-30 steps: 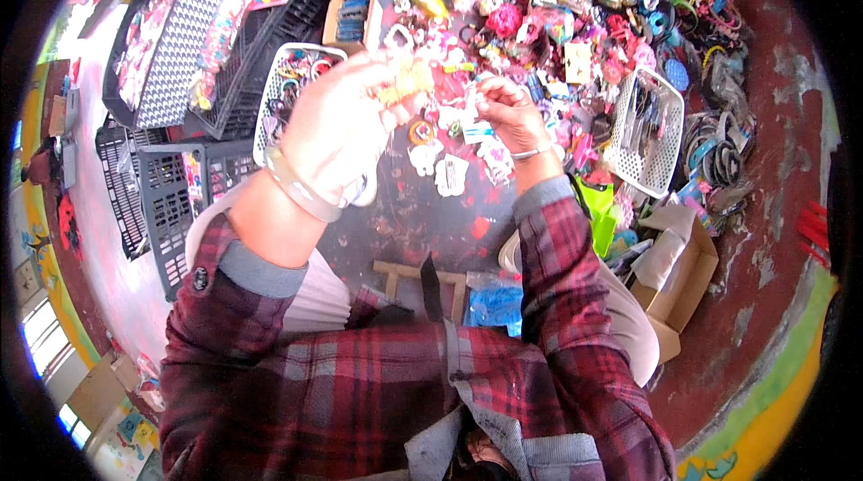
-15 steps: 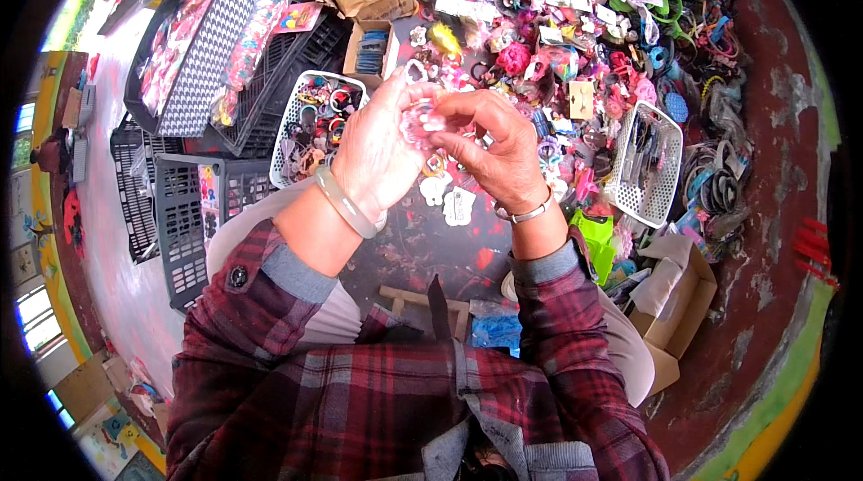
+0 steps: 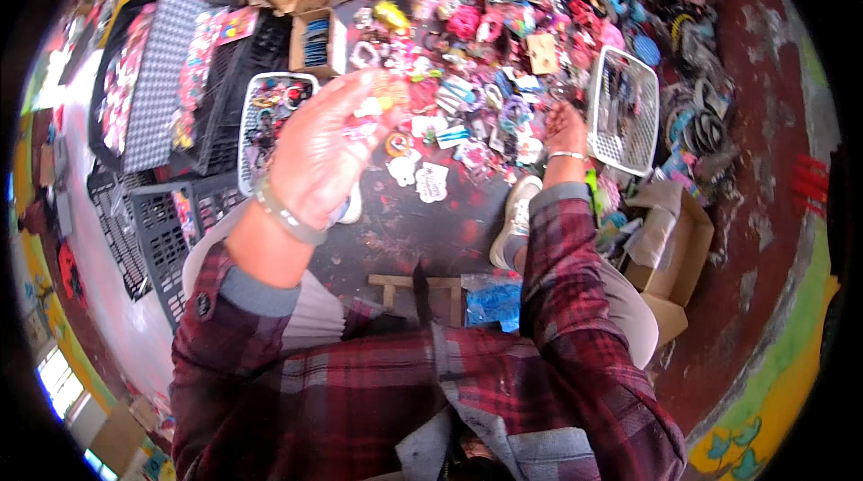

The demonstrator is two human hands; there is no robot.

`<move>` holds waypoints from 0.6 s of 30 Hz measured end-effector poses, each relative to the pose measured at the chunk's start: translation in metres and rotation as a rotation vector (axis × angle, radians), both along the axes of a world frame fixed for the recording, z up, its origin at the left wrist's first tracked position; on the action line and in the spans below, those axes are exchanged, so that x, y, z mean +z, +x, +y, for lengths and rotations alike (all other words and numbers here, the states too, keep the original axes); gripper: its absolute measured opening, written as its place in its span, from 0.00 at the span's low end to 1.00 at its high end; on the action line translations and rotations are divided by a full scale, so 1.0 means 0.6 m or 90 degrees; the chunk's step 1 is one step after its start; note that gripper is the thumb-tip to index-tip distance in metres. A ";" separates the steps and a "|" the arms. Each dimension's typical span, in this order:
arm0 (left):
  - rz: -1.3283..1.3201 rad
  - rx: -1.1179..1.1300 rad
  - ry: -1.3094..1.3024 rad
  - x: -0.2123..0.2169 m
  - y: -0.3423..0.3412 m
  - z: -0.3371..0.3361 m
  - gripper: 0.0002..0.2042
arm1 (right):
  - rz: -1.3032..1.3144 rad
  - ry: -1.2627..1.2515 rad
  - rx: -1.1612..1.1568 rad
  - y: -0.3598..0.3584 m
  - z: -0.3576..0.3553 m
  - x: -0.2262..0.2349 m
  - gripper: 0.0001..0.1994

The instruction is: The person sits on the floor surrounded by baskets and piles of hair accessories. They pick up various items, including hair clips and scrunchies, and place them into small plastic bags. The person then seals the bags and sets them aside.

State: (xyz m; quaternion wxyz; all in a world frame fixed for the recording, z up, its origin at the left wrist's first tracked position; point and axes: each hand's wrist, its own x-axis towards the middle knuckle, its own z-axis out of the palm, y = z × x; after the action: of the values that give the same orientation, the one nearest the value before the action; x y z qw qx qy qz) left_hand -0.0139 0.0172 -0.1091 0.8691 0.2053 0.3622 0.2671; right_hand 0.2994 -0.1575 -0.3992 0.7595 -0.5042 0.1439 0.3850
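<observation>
Beside the white mesh basket [image 3: 627, 112] that lies on the dark red floor [image 3: 773, 238], the right hand [image 3: 566, 129] reaches down into a heap of hair accessories [image 3: 503, 49], clips, bows and bands in pink, blue and yellow. Its fingers sink into the pile just left of the basket's rim, and from this angle it is hard to tell whether they have closed on any piece. A thin bracelet circles that wrist, and the red plaid sleeve [image 3: 575, 274] runs back from it toward the lower edge.

Well to the left of the basket, the left hand [image 3: 324, 153] is raised close to the camera, back of the hand showing. Its fingers are pinched together around a small bundle of pink and pale accessories [image 3: 373, 112], which looks like hair ties or clips on a card. A beaded bracelet sits on this wrist.

Farther left of the basket, behind the raised hand, a white tray [image 3: 265, 126] holds dark hair bands. Beyond it stand black plastic crates [image 3: 153, 211], one carrying a checked panel [image 3: 157, 76] with carded items. An open cardboard box [image 3: 674, 247] rests just below the basket. Between the knees, a small wooden stool [image 3: 422, 288] shows beside a blue piece [image 3: 493, 303] on the floor.
</observation>
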 end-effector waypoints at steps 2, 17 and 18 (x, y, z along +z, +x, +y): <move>0.041 -0.016 -0.012 0.005 0.010 -0.002 0.09 | 0.074 -0.067 -0.049 0.005 -0.076 -0.083 0.04; 0.067 -0.100 -0.002 0.013 0.012 -0.014 0.13 | -0.341 -0.263 0.302 -0.109 0.007 -0.157 0.17; 0.065 -0.107 -0.003 0.014 0.015 -0.014 0.13 | -0.441 -0.409 0.351 -0.125 0.020 -0.158 0.16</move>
State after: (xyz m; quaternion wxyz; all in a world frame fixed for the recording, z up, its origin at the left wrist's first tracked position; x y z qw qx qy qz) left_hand -0.0048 0.0087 -0.1004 0.8695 0.2460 0.3881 0.1815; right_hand 0.2245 -0.1452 -0.4940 0.4409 -0.8273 -0.1415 0.3180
